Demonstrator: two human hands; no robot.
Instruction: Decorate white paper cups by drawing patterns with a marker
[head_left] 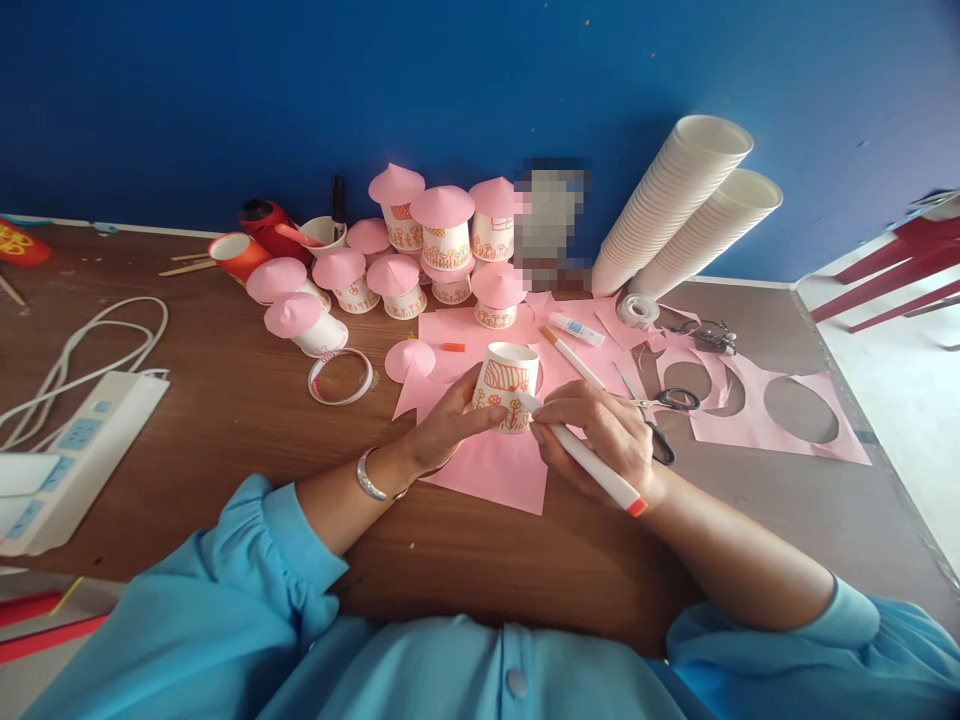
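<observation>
My left hand grips a white paper cup from its left side, thumb across the front. Orange flowers and a striped patch are drawn on the cup. In my right hand is a white marker with an orange end, its tip at the cup's right front. Pink paper lies beneath both hands. Just beyond the cup are a small orange cap, a pink paper cone and a second white marker.
Several decorated cups with pink cone roofs stand toward the blue wall. Tall paper cup stacks lean at right, near scissors and pink paper with round holes. A tape roll and power strip lie left.
</observation>
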